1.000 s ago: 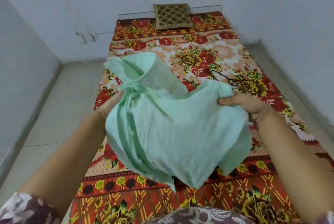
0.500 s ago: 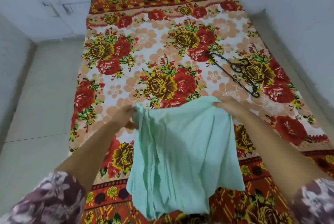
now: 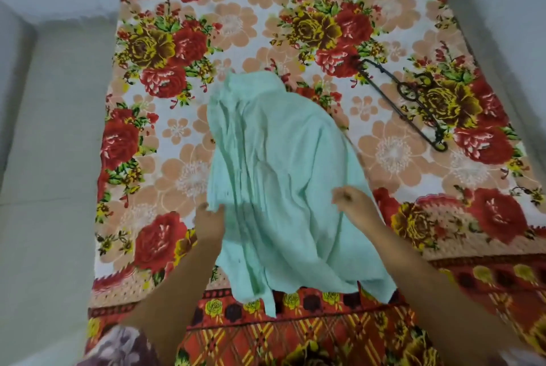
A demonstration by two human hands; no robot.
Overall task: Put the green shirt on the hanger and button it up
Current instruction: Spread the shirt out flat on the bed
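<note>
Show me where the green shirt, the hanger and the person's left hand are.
green shirt [image 3: 283, 176], head view, middle of the spread cloth.
hanger [image 3: 397, 108], head view, on its long straight bar.
left hand [image 3: 208, 222], head view, back of the hand, at the shirt's edge.

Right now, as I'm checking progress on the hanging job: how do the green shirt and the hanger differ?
The green shirt is pale, soft and rumpled; the hanger is dark, thin and rigid. The green shirt lies mid-bed with the left hand and right hand at it; the hanger lies apart to the right, untouched. Both lie flat on the floral bedspread.
</note>
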